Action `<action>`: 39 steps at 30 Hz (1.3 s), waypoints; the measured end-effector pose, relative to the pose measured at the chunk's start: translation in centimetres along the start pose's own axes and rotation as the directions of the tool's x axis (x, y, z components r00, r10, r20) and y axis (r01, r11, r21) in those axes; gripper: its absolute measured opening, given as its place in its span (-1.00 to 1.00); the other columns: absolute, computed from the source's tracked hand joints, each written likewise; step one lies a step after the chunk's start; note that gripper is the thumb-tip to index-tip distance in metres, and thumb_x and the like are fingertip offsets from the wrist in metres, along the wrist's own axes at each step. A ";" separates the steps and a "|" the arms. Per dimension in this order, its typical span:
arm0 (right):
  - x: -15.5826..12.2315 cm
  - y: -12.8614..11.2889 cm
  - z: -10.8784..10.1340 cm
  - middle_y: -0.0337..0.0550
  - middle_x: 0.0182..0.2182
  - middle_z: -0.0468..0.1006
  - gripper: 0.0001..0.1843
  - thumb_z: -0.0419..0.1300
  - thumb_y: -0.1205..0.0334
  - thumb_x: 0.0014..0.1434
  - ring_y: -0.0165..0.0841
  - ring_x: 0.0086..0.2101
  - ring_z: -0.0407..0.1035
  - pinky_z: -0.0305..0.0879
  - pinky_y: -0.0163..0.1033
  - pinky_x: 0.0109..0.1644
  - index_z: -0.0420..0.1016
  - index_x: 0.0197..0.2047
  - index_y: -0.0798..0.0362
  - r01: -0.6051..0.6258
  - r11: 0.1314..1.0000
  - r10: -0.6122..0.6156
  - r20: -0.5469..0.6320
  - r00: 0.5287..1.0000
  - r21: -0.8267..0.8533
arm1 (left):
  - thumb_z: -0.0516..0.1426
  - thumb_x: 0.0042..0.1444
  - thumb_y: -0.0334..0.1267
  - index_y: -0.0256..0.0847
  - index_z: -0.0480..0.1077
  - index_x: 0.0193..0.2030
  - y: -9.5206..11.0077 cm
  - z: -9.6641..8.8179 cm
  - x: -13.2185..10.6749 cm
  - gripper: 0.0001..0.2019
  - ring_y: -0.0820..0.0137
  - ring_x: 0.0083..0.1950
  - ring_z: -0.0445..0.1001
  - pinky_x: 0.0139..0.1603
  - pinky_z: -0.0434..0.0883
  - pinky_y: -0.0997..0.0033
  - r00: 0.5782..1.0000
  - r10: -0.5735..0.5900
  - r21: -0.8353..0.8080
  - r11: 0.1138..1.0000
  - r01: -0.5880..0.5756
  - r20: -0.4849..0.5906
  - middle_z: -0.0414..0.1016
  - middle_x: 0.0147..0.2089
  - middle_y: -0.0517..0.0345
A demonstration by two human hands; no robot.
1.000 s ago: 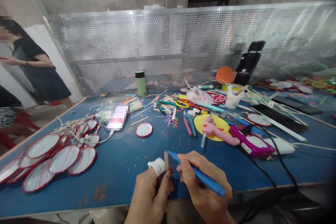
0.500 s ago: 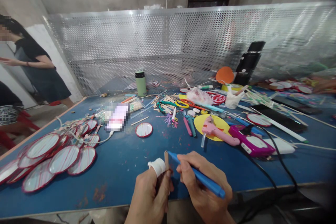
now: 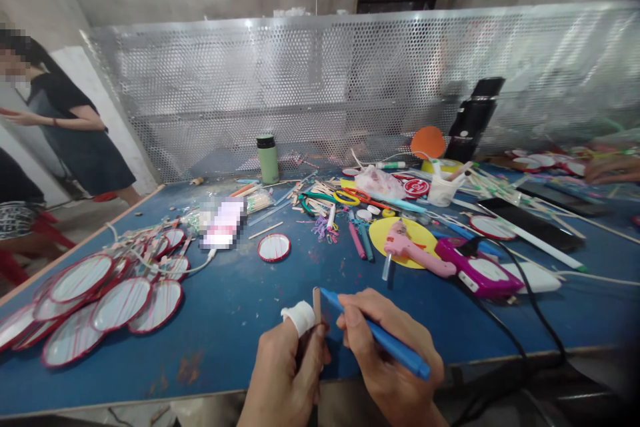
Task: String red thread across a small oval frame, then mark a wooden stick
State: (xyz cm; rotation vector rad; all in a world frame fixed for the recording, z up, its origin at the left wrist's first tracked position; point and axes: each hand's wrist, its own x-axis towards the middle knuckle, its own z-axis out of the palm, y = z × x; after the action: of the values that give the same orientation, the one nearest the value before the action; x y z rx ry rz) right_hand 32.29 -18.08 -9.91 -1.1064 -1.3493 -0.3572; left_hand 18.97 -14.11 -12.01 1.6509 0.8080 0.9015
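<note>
Near the table's front edge, my left hand [image 3: 290, 360] is closed around a wooden craft stick [image 3: 317, 305], whose rounded end points up and away from me. White wrapping [image 3: 299, 317] covers one finger of that hand. My right hand [image 3: 395, 353] grips a blue marker pen [image 3: 395, 345] like a writing tool. The pen's tip is at the upper end of the stick; whether it touches I cannot tell. Beyond my hands lies a single round white disc with a red rim [image 3: 274, 248].
Red-rimmed discs [image 3: 123, 303] are piled at left beside a charging phone [image 3: 224, 223]. A pink glue gun [image 3: 415, 250] rests on a yellow disc, near a purple device [image 3: 477, 270] with black cables. A green bottle [image 3: 269, 160] stands before the perforated metal screen [image 3: 240, 93].
My hands, the stick and the pen have hardly moved. At the far right, another person's hand has shifted slightly.
</note>
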 end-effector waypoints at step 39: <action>0.1 -0.1 0.2 -0.29 -0.53 0.57 -0.85 0.19 0.48 0.22 -0.50 -0.56 0.45 0.40 -0.41 -0.43 0.54 -0.25 0.07 0.021 1.000 -0.021 0.005 1.000 0.004 | 0.05 0.32 -0.11 -0.23 0.39 -0.37 -0.1 0.1 0.0 -0.70 0.57 -0.66 0.25 -0.64 0.17 0.64 1.000 0.012 0.039 0.999 -0.012 -0.003 0.32 -0.55 0.27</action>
State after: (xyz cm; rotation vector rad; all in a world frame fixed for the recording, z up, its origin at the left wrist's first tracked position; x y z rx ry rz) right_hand 32.16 -17.94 -9.81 -1.0909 -1.3663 -0.3672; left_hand 18.99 -14.14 -12.08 1.6904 0.8235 0.9027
